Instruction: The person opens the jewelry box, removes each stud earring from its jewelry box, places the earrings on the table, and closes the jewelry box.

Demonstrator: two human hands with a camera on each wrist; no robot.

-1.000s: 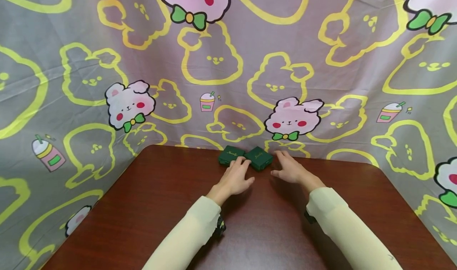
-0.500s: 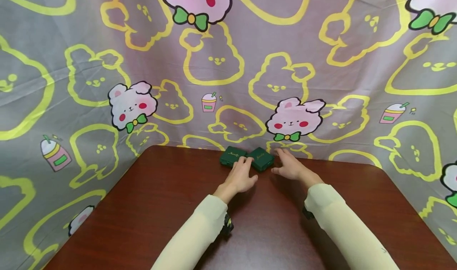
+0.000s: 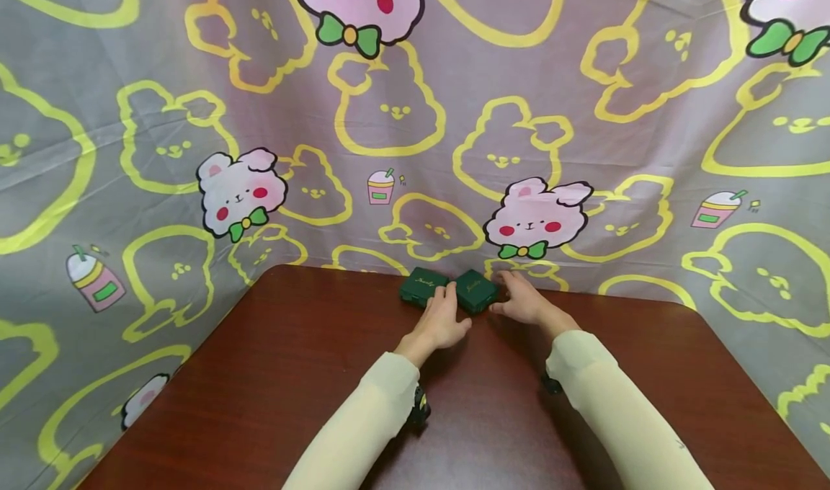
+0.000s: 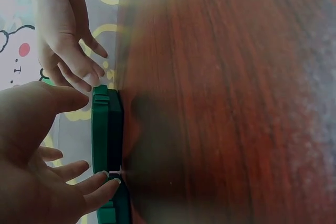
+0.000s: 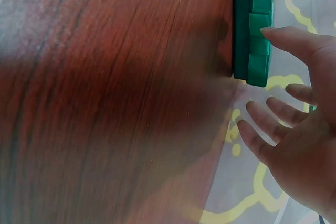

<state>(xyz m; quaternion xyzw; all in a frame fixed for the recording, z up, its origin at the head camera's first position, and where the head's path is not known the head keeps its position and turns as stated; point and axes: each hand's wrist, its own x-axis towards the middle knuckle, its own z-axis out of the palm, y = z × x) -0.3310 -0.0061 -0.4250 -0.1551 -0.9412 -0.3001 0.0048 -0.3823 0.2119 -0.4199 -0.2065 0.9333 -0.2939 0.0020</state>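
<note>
Two small dark green boxes with gold lettering on their lids lie side by side at the back of the table. The left box (image 3: 420,282) is partly covered by my left hand (image 3: 443,321), whose fingertips reach to the gap between the boxes. Beside the right box (image 3: 476,290), my right hand (image 3: 524,301) has its fingers spread along the right side. In the right wrist view the thumb (image 5: 294,43) is at or very near the right box's front clasp (image 5: 259,24); contact is unclear. Neither hand grips a box.
A brown wooden table (image 3: 292,375) with rounded back corners carries the boxes. Directly behind them hangs a grey cloth (image 3: 428,158) printed with yellow outlines and pink bunnies. Small dark devices sit at both wrists.
My left hand has shifted right, its fingertips now at the gap between the boxes. My right hand has edged slightly left towards the right box. The gap between the boxes looks slightly wider.
</note>
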